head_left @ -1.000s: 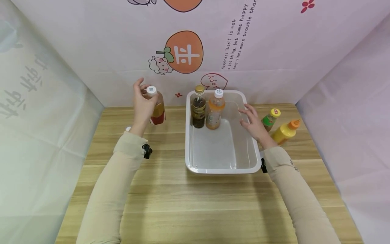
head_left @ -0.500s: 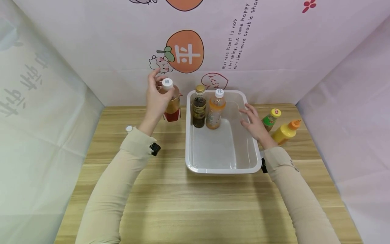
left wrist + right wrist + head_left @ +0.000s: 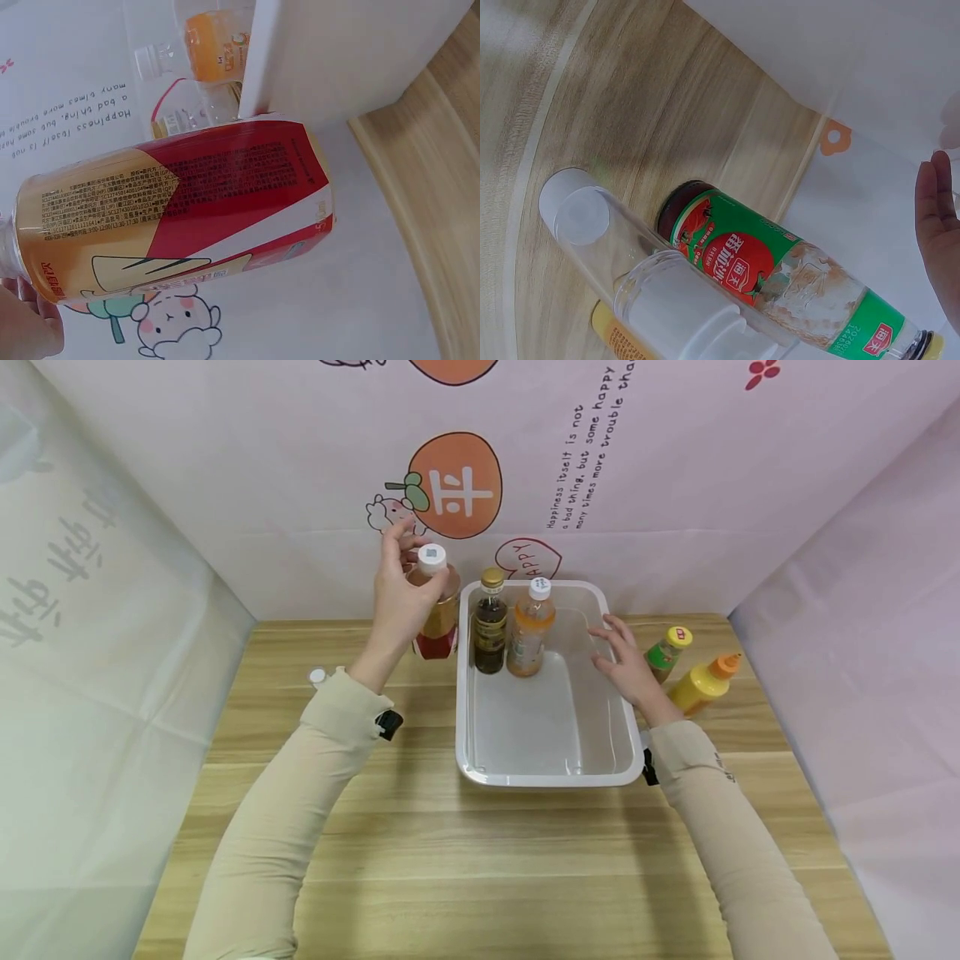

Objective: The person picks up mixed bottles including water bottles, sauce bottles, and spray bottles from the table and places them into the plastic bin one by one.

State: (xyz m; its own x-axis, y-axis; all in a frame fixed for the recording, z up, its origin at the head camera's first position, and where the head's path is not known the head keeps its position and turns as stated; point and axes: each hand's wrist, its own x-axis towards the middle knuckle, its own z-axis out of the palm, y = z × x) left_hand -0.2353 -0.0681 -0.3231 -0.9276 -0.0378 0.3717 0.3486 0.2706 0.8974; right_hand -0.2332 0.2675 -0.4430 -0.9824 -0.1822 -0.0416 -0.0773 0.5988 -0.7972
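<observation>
Red-labelled bottle [image 3: 441,620]: upright, just left of the white tub [image 3: 547,781], its neck pinched by the left hand [image 3: 401,606]. Inside stand a dark bottle [image 3: 490,637] and an orange bottle [image 3: 529,642]. Right hand [image 3: 630,672]: fingers spread, at the tub's right rim. Past it: green-labelled bottle [image 3: 663,657], yellow squeeze bottle [image 3: 697,691].

Bright, even light fills my head view, seemingly from above, laying soft shadows on the table [image 3: 487,885] just inside my sleeves [image 3: 262,827] and under the front of the tub [image 3: 551,780], whose rim shines. The wide lens makes the walls [image 3: 285,460] splay outward. My left wrist view is greyer and hazy; the print on the bottle [image 3: 187,202] is sharp, things behind it softer. In my right wrist view, pale glare washes the table's corner, its edge bends, and my right hand [image 3: 939,240] looks dim.
</observation>
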